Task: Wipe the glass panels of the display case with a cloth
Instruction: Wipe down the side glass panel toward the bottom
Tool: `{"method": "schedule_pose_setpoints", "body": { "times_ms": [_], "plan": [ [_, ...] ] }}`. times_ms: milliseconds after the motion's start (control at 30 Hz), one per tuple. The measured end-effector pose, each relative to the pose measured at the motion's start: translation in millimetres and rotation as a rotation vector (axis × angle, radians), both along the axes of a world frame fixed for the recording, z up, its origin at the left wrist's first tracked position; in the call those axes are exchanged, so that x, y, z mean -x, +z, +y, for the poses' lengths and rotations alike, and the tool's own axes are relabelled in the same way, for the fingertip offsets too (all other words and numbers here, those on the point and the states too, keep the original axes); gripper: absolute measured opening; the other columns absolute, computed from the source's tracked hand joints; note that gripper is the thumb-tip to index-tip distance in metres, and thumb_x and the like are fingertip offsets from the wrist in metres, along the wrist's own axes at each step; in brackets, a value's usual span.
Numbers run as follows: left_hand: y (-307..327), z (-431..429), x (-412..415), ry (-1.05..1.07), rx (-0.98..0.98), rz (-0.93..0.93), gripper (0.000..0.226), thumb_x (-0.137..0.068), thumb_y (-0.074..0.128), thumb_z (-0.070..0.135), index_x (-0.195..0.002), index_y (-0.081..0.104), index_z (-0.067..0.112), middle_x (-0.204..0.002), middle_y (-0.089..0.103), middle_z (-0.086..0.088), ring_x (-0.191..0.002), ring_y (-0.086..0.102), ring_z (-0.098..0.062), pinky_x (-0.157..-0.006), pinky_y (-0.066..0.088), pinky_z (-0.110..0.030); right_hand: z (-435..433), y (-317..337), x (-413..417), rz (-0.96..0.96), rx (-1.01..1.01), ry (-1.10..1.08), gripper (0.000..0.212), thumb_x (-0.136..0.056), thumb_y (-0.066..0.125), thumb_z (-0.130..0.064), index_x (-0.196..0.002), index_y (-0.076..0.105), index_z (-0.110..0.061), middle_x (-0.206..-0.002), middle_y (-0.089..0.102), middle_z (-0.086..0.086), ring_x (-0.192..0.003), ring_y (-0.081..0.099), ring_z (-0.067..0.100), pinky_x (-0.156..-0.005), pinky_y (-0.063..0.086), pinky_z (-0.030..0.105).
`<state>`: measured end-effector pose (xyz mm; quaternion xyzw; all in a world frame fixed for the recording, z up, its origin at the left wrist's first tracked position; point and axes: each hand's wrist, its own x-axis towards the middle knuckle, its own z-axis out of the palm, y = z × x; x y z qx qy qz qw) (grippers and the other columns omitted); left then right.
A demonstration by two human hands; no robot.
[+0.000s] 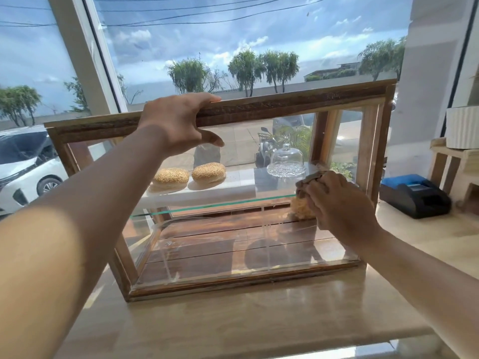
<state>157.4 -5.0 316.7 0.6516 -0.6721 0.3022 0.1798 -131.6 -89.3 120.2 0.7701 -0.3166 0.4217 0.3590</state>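
A wooden-framed glass display case [285,104] stands on a pale counter in front of a big window. My left hand [178,123] grips its top wooden rail, fingers over the rail and thumb below. My right hand [337,203] holds a bunched brown cloth [308,181] against the front glass panel [233,229] at the right side, about mid-height. Inside, two sesame buns [190,176] lie on a white shelf, and a small glass dome [286,160] sits to their right.
A black receipt printer [414,195] sits on the counter right of the case. A wooden stand with a white ribbed container [462,128] is at the far right. The counter's front edge [259,345] runs close below. A white car shows outside on the left.
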Motion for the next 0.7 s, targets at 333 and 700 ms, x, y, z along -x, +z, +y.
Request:
{"method": "schedule_pose_setpoints", "body": {
  "times_ms": [333,700],
  "plan": [
    [-0.4,0.9,0.1,0.001,0.013,-0.005,0.083,-0.063,0.062,0.081,-0.137,0.041,0.05,-0.127,0.06,0.014,-0.114,0.056,-0.022,-0.074,0.038,-0.028,-7.2,-48.4,39.4,-0.33,-0.209,-0.156,0.023,-0.087,0.074,-0.015,-0.097,0.057,-0.002,-0.093,0.05,0.018,-0.072,0.058,0.036,-0.046,0.054,0.041],
    [-0.4,5.4,4.4,0.058,-0.052,-0.099,0.083,-0.074,0.057,0.077,-0.144,0.027,0.044,-0.141,0.047,0.013,-0.123,0.048,-0.02,-0.088,0.041,-0.035,28.9,-23.2,-118.0,-0.117,0.013,0.13,0.007,-0.094,0.063,-0.014,-0.089,0.064,-0.01,-0.085,0.058,0.01,-0.071,0.056,0.027,-0.057,0.051,0.039]
  ]
}}
